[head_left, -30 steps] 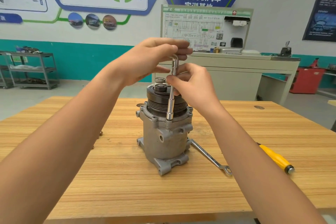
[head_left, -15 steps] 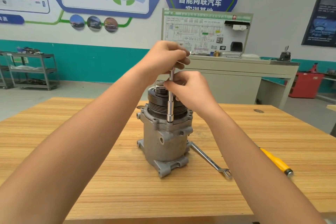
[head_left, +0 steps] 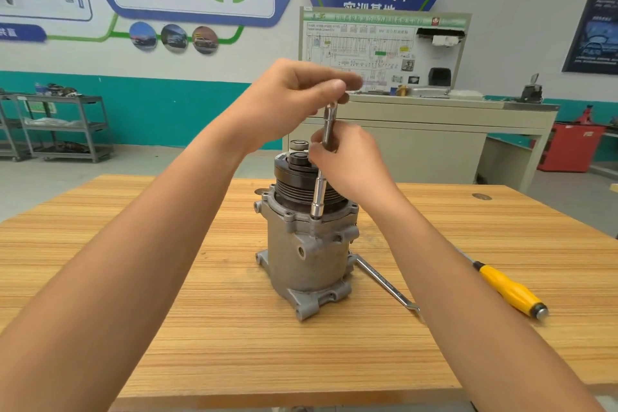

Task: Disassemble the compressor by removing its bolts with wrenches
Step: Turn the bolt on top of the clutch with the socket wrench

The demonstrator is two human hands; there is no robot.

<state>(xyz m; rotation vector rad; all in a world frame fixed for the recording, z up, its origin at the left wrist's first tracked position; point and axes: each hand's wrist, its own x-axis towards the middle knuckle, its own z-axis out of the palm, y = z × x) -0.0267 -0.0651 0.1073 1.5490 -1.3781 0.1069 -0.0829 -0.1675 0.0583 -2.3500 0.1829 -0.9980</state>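
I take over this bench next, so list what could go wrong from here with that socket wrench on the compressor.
1. Both the left hand and the right hand grip the socket wrench; no hand holds the compressor, which stands unclamped on the table, so a hard turn may twist or tip it.
2. The long wrench looks slightly tilted over its bolt; the socket could slip off, knocking the right hand against the pulley.

Grey compressor (head_left: 309,254) with black pulley (head_left: 294,186), yellow-handled screwdriver (head_left: 508,289), striped wooden table (head_left: 167,278).
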